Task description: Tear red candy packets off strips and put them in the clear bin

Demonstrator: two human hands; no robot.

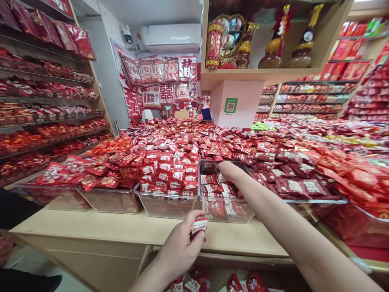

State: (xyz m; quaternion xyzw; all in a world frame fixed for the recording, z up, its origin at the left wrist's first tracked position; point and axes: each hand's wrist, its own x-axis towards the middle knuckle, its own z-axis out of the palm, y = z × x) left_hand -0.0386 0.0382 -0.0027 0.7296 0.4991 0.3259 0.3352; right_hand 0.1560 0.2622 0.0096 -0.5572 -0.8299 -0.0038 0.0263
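Observation:
My left hand (185, 241) is closed around a small red-and-white packet (199, 225), above the counter's front edge. My right hand (227, 169) reaches into the back of a clear plastic bin (226, 199); its fingers are hidden. Rows of red-and-white packets (211, 188) lie in that bin, lower than the heaps around it. Just left of it, another clear bin (170, 207) is piled full of similar packets. Below my hands, an open cardboard box (231, 258) holds several more packets (194, 282).
The bins stand along a wooden counter (115, 225). Heaps of red packets (291, 186) fill the right side. A wooden display shelf (264, 75) with bottles juts out above. Stocked shelves (48, 89) line the left wall. Dark clothing (18, 209) shows at the left edge.

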